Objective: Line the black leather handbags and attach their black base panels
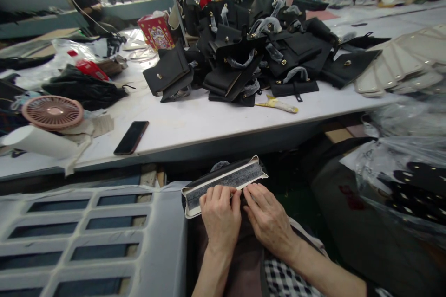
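Note:
In front of my lap is a black bag (226,177), tilted so that a long side with pale cream edging and a grey felt-like strip faces me. My left hand (221,213) pinches its near cream edge, with thumb and fingers pressed together near the middle. Right beside it, my right hand (266,216) grips the same edge, the two sets of fingertips almost touching. Whatever lies between the fingertips is too small to make out. The lower part of the bag is hidden behind my hands.
Beyond is a white table (181,125) with a heap of black bags (237,51), a phone (131,138), a yellow cutter (278,104) and a pink fan (52,112). A grey slotted rack (163,241) stands left. Plastic-wrapped black pieces (414,190) lie right. Several people sit farther back.

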A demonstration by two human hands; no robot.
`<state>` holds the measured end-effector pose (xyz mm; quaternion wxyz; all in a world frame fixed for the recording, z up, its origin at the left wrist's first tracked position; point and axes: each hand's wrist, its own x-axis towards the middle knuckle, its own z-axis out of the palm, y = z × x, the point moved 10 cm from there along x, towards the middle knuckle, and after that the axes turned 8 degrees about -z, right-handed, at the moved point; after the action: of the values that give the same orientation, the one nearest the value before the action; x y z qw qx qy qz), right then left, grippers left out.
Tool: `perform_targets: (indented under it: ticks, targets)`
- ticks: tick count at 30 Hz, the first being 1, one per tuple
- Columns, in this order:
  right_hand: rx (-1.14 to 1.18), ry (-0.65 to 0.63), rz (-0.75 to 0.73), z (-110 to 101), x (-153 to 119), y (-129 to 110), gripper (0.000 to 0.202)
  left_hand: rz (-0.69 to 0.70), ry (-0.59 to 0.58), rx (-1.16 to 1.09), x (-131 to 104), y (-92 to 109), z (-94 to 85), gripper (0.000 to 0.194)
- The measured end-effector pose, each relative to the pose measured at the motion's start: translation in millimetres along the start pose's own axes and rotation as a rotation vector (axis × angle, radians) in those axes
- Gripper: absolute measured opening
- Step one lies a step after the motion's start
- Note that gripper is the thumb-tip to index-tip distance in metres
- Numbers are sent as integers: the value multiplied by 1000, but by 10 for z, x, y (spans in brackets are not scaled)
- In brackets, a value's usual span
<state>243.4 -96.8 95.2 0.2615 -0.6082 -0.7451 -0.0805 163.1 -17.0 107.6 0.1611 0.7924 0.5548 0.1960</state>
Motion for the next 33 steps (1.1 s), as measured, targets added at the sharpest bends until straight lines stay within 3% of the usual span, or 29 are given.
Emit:
perform_targets:
  ticks: [9,15,22,33]
  targets:
    - [32,-6,-11,109,124,-249,41,29,59,15,-103,-326,-271,14]
    - [30,-17,-39,180,202,-424,39,-25,93,54,-94,-482,-337,15]
    - [61,-12,-65,239,234,-566,44,88,133,9,-122,-653,-368,7]
    - [106,-60,-134,384,254,-725,52,66,138,-140,-171,-972,-412,9]
